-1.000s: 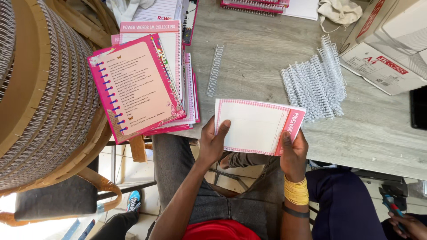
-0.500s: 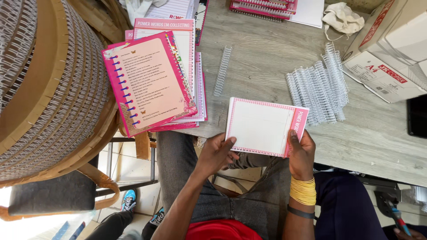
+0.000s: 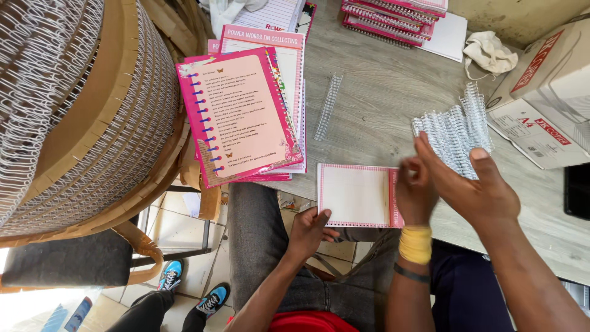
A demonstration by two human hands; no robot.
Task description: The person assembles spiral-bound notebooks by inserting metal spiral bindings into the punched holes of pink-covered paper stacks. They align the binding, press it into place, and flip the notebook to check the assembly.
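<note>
pad of pages point(image 3: 356, 193) flat at near edge of table point(image 3: 381, 86) | right hand point(image 3: 415, 193) pinching its pink right edge | left hand point(image 3: 310, 230) touching near edge, grip unclear | co-worker's hand point(image 3: 476, 184) over wire coils point(image 3: 455, 132), just right | step, likely: readying pad for binding | next calls for: one coil, pad edge kept square
</note>
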